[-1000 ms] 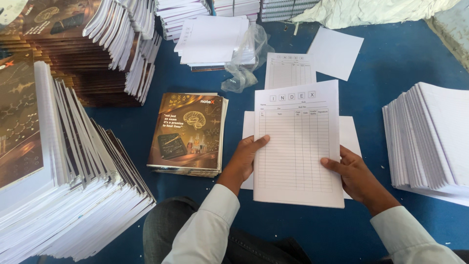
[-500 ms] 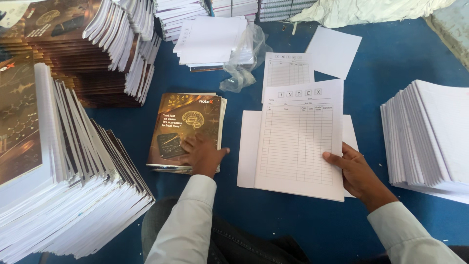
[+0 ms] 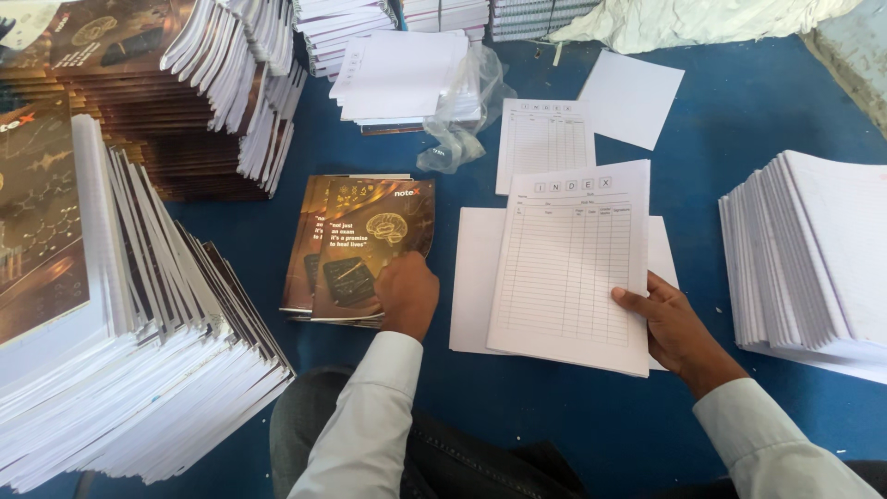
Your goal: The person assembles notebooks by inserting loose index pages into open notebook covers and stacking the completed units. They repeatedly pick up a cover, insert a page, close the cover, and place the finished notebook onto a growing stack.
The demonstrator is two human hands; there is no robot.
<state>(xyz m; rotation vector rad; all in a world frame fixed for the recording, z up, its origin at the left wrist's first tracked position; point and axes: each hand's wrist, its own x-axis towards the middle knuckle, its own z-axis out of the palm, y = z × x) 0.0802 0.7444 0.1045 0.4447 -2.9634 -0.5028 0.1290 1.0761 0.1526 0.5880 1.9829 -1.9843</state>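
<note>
My left hand [image 3: 405,294] grips the top brown notebook cover [image 3: 370,245] of a small pile of covers [image 3: 300,249], lifting and skewing it to the right. My right hand [image 3: 673,325] holds the right edge of a white ruled index sheet [image 3: 568,263], which lies on a small pile of plain white sheets [image 3: 473,277] on the blue table [image 3: 739,120].
Tall stacks of bound notebooks [image 3: 139,342] stand at the left and far left [image 3: 185,83]. A stack of ruled paper blocks [image 3: 813,254] sits at the right. Behind lie another index sheet [image 3: 543,143], a blank sheet [image 3: 630,97], white pads [image 3: 402,79] and clear plastic wrap [image 3: 462,120].
My left hand left the index sheet, moved left to the cover pile and has pulled the top cover up and sideways. My right hand kept hold of the index sheet.
</note>
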